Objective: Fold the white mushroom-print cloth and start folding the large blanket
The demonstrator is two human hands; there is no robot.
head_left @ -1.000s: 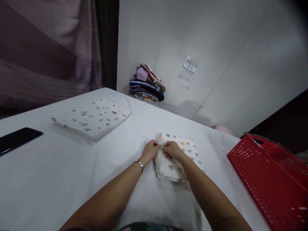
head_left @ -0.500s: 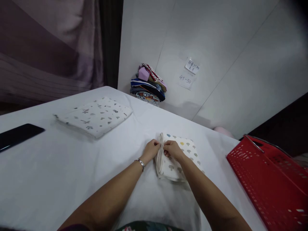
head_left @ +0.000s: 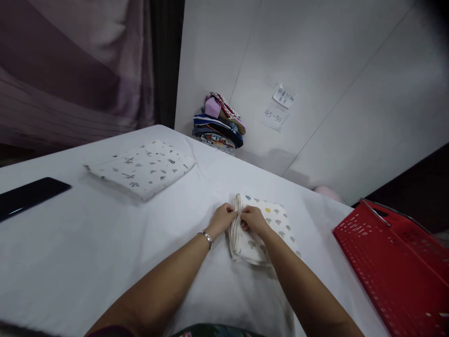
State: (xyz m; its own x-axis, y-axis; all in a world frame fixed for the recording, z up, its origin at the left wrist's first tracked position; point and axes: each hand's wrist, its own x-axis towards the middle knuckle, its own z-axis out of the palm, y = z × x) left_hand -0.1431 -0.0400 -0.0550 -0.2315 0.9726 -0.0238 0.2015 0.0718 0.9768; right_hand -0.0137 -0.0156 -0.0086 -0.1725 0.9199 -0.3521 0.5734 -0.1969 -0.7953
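Note:
A folded white cloth (head_left: 277, 224) printed with mushrooms lies on the white table in front of me. My left hand (head_left: 224, 218) pinches the layered left edge of this cloth between thumb and fingers. Right beside it, my right hand (head_left: 253, 220) grips the same edge from the other side, with fingers curled in. The layers stand slightly raised where both hands meet. Farther left lies a second folded white cloth (head_left: 147, 171) with grey leaf prints, touched by neither hand.
A dark phone-like slab (head_left: 31, 196) lies at the table's left side. At the right stands a red perforated basket (head_left: 396, 262) with a metal handle. A stack of folded clothes (head_left: 217, 124) sits by the wall, near paper notes (head_left: 277, 114). The white table (head_left: 105, 257) spans the foreground.
The view has shifted slightly, so everything sits a little farther right. Both hands stay on the mushroom-print cloth's layered edge, with hardly any movement.

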